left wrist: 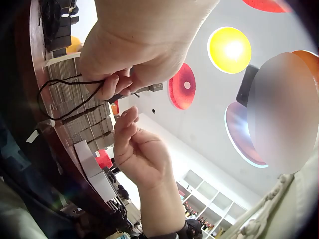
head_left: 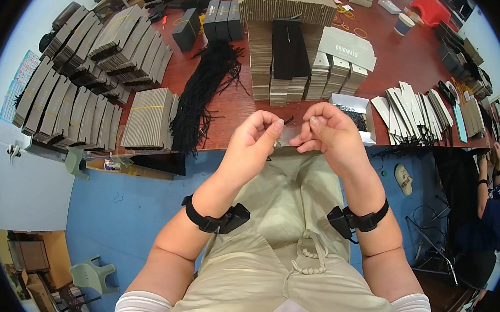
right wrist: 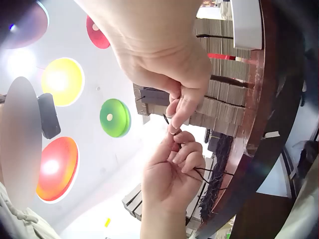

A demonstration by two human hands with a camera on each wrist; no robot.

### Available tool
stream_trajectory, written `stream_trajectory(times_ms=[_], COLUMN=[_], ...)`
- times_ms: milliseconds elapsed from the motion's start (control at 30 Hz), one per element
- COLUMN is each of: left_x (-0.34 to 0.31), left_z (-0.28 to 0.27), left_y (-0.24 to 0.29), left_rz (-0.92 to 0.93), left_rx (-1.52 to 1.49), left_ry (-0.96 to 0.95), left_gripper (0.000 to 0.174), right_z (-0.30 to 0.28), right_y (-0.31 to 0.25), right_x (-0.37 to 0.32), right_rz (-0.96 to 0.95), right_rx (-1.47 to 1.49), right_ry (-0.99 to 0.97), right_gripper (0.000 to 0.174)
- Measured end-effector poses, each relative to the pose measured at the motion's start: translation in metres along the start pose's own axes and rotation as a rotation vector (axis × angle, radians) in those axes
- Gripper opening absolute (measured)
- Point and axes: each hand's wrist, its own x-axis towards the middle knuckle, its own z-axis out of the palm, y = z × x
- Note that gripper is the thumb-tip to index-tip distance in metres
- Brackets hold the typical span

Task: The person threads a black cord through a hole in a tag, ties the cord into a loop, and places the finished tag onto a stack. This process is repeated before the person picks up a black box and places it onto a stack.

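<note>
My left hand pinches a thin black cord between thumb and fingertips, over the front edge of the table. In the left wrist view the cord hangs from the fingers as a loose loop; in the head view a short dark end sticks out by the thumb. My right hand faces it from a short distance, with bent fingers and the thumb against the forefinger. Its fingertips overlap the left ones in the right wrist view; I cannot tell whether they hold any cord.
Behind the hands stand stacks of grey card pieces. A bundle of black cords lies left of them. To the right are an open white box, white tags and scissors. Another person is at far right.
</note>
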Motion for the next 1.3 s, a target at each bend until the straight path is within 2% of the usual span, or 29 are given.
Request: stream_trajectory(times_ms=[167,267,367,567,867,1300], left_x=[0.0,0.0,-0.002,-0.004,-0.003,-0.003], left_z=[0.0,0.0,0.003,0.007,0.009,0.006], left_y=[-0.002,-0.004,-0.005,0.0,0.0,-0.001], left_rz=[-0.007,0.027,0.062,0.075,0.101,0.09], left_rx=[-0.004,0.03,0.114,0.071,0.047,0.09], left_ry=[-0.002,-0.007,0.012,-0.001,-0.012,0.007], left_gripper=[0.013,0.012,0.011,0.009,0.009,0.009], right_z=[0.01,0.007,0.001,0.005,0.013,0.018], right_y=[-0.008,-0.002,0.002,0.004,0.003,0.0], right_x=[-0.002,0.002,0.006,0.01,0.011,0.013], right_rz=[-0.044,-0.046,0.113,0.166,0.222,0.186], right_rx=[0.028,0.143,0.38,0.505,0.509,0.458], right_ry=[0.078,0.091,-0.004,-0.032,0.023,0.064], right_gripper=[0.006,0.005,0.006,0.01,0.01,0.01])
